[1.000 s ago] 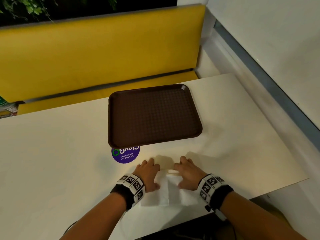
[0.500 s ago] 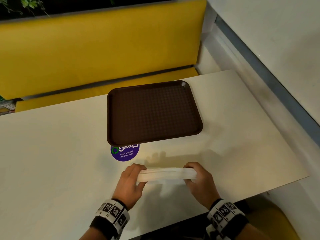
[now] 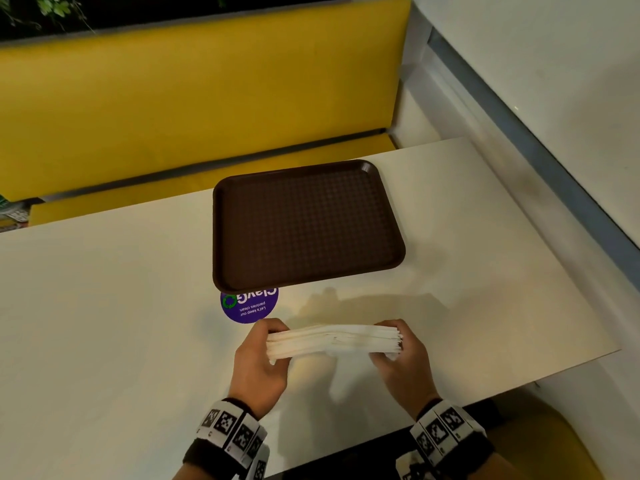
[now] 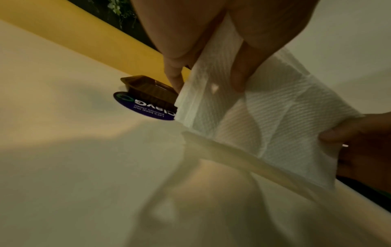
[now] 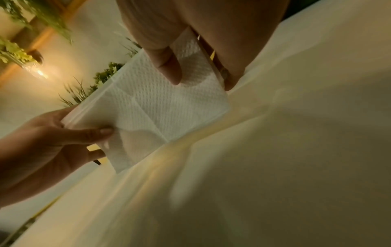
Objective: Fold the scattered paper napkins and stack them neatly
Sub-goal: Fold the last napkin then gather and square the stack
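Note:
A stack of folded white paper napkins (image 3: 334,341) stands on edge above the white table (image 3: 121,323), near its front edge. My left hand (image 3: 258,362) pinches the stack's left end, thumb on the near face and fingers behind it. My right hand (image 3: 403,355) pinches the right end the same way. In the left wrist view the napkins (image 4: 264,117) show an embossed near face under my left thumb (image 4: 241,75). The right wrist view shows the napkins (image 5: 152,107) held at both ends, lower edge at the tabletop.
A brown plastic tray (image 3: 304,223) lies on the table just beyond the napkins, partly over a round purple sticker (image 3: 249,306). A yellow bench (image 3: 173,98) runs behind the table. A white wall with a grey ledge (image 3: 554,168) borders the right side.
A second ago both hands pressed the napkins flat on the table. They have since gripped the stack's ends and raised it onto its edge, wrists drawn back toward me.

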Demonstrator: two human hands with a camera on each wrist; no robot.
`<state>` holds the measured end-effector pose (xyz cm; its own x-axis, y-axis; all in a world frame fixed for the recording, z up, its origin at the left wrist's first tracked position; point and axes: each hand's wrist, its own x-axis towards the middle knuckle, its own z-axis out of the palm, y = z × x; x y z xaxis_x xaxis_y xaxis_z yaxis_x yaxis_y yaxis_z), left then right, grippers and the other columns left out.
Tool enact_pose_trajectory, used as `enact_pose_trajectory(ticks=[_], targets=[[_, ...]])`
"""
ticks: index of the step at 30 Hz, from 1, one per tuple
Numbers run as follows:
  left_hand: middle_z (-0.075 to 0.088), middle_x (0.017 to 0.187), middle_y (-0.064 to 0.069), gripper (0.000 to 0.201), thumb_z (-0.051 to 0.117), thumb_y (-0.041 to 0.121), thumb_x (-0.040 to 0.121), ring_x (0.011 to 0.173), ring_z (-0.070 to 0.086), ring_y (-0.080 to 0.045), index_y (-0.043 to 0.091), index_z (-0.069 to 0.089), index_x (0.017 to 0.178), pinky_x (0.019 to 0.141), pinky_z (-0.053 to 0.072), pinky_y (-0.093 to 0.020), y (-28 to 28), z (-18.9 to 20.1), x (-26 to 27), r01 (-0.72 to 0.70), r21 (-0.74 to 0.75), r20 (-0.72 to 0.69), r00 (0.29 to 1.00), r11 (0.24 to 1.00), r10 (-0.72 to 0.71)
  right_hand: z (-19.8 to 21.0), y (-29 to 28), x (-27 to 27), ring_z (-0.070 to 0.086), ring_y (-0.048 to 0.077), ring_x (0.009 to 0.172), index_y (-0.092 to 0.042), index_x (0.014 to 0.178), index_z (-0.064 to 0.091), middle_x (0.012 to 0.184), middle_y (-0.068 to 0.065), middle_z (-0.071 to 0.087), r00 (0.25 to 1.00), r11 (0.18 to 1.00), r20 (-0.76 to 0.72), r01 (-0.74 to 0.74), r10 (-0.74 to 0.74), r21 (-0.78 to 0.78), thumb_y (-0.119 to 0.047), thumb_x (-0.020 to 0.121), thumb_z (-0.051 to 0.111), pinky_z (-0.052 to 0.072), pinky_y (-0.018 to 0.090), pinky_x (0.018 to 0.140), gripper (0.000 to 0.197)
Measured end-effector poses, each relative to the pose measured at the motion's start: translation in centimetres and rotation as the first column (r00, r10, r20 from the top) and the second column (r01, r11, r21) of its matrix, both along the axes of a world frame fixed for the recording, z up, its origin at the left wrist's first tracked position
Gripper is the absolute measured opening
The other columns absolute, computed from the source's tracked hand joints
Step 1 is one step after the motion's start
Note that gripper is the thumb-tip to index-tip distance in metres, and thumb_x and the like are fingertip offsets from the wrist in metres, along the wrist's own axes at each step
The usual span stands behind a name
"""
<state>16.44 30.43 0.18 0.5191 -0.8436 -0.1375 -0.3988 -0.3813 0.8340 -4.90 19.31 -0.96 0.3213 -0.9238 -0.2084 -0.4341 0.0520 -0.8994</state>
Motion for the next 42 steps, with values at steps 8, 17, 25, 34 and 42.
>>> enact_pose_trajectory(ticks=[8,17,25,34,42], targets=[[0.055,0.108,0.009,0.06,0.077,0.012,0.071,0.101,0.057,-0.017,0.038,0.039,0.109,0.084,0.049,-0.026,-0.4,-1.0,0.3,0.123,0.217,0.039,0.99,0.968,-0.135,-1.4,-0.6,0.2,0.065,0.003,0.079,-0.025,0.091,0.061,0.082,-0.007,0.069,0.999,0.999,-0.038,-0.032,0.033,0.03,-0.001,0.075,0.071,0.051,0.012,0.066,0.03],[0.034,0.149,0.01,0.086,0.069,0.055,0.074,0.14,0.03,-0.016,0.034,0.022,0.143,0.119,0.012,-0.041,-5.7,4.2,-3.8,0.449,0.351,0.415,0.711,0.821,-0.567,3.1,-2.3,0.1,0.061,0.011,0.076,-0.016,0.093,0.062,0.083,-0.006,0.064,0.97,0.948,-0.104,-0.238,0.22,-0.212,-0.025,0.074,0.066,0.052,0.022,0.066,0.022],[0.068,0.097,0.019,0.028,0.076,0.027,0.079,0.09,0.063,0.0,0.031,0.059,0.102,0.077,0.049,-0.015,-5.2,5.1,-3.2,0.196,-0.098,-0.073,0.976,0.976,-0.204,7.0,-3.3,-0.5,0.049,0.003,0.121,-0.034,0.138,0.031,0.134,-0.012,0.044,0.924,0.954,0.289,-0.286,0.25,0.09,-0.002,0.069,0.068,0.045,0.02,0.099,0.084],[0.065,0.098,0.021,0.026,0.068,0.027,0.073,0.089,0.065,-0.005,0.029,0.061,0.098,0.077,0.051,-0.014,-4.9,5.3,-3.5,0.063,-0.323,-0.208,0.969,0.944,-0.135,6.2,-0.8,3.9,0.069,0.019,0.093,-0.019,0.101,0.068,0.096,0.002,0.072,0.844,0.988,0.518,-0.091,0.142,-0.122,-0.012,0.08,0.074,0.056,0.028,0.083,0.023],[0.059,0.112,0.024,0.051,0.062,0.003,0.082,0.108,0.056,0.009,0.038,0.047,0.116,0.082,0.046,-0.008,-3.9,0.6,-4.5,-0.1,-0.139,-0.326,0.944,0.985,0.05,0.7,0.9,5.2,0.065,0.012,0.104,-0.015,0.112,0.064,0.107,-0.005,0.07,0.956,1.0,0.294,-0.005,0.003,0.004,-0.019,0.081,0.067,0.056,0.036,0.089,0.032]])
